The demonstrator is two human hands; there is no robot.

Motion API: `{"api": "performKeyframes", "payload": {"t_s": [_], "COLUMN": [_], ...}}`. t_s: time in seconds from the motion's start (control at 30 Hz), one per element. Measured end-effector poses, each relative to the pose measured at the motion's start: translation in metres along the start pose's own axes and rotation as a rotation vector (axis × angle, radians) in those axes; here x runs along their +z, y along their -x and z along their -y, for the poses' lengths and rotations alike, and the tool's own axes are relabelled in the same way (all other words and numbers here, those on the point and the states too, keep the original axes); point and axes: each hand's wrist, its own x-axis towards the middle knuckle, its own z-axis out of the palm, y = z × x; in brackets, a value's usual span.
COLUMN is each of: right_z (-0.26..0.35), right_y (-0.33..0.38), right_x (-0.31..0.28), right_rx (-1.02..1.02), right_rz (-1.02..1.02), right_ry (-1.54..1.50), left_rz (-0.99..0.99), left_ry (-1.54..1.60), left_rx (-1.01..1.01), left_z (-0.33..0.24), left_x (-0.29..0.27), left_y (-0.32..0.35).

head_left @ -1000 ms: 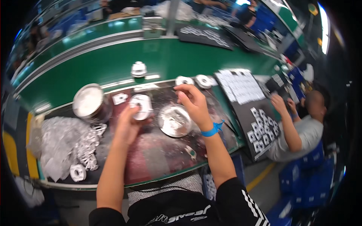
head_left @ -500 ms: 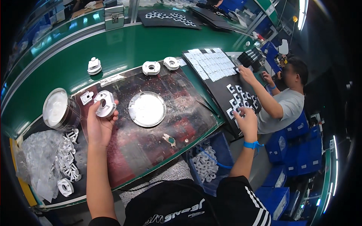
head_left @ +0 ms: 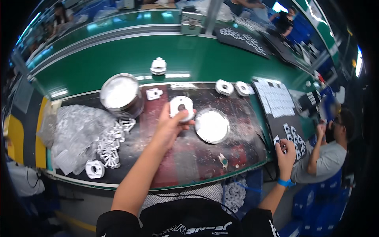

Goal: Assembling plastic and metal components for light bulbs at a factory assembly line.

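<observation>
My left hand (head_left: 170, 127) is raised over the dark work mat (head_left: 189, 158) and grips a white round plastic part (head_left: 181, 107) with a centre hole. Just right of it, a round white disc (head_left: 212, 125) lies flat on the mat. My right hand (head_left: 285, 152), with a blue wristband (head_left: 285, 182), reaches off the mat's right end. Its fingers rest on the near edge of a black tray of small white pieces (head_left: 295, 139). Whether they hold a piece is unclear.
A round metal tin (head_left: 120, 93) stands at the mat's back left, beside a clear bag spilling white parts (head_left: 79, 130). Two white round parts (head_left: 233, 87) sit at the back. One more part (head_left: 158, 66) rides the green conveyor (head_left: 98, 63). A seated person (head_left: 327, 158) works at right.
My right hand has left the white disc and swung right to the black tray. My left hand keeps hold of the white round part, now nearer the disc.
</observation>
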Motion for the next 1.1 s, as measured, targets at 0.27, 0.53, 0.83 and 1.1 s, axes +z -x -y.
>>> {"api": "performKeyframes", "payload": {"t_s": [0.27, 0.53, 0.83, 1.1], "right_z": [0.192, 0.243, 0.222, 0.219], "right_y": [-0.024, -0.063, -0.043, -0.035], "right_x": [0.072, 0.136, 0.169, 0.185], "right_rx": [-0.623, -0.977, -0.315, -0.189], "right_rz": [0.256, 0.319, 0.682, 0.725], "right_ry": [-0.415, -0.528, -1.431, -1.544], "left_rz": [-0.001, -0.132, -0.108, -0.092], "left_ry": [-0.022, 0.015, 0.253, 0.305], "left_rx": [0.003, 0.250, 0.038, -0.006], "left_z": [-0.005, -0.005, -0.004, 0.005], "left_x": [0.007, -0.005, -0.010, -0.005], "left_y": [0.008, -0.004, -0.002, 0.002]}}
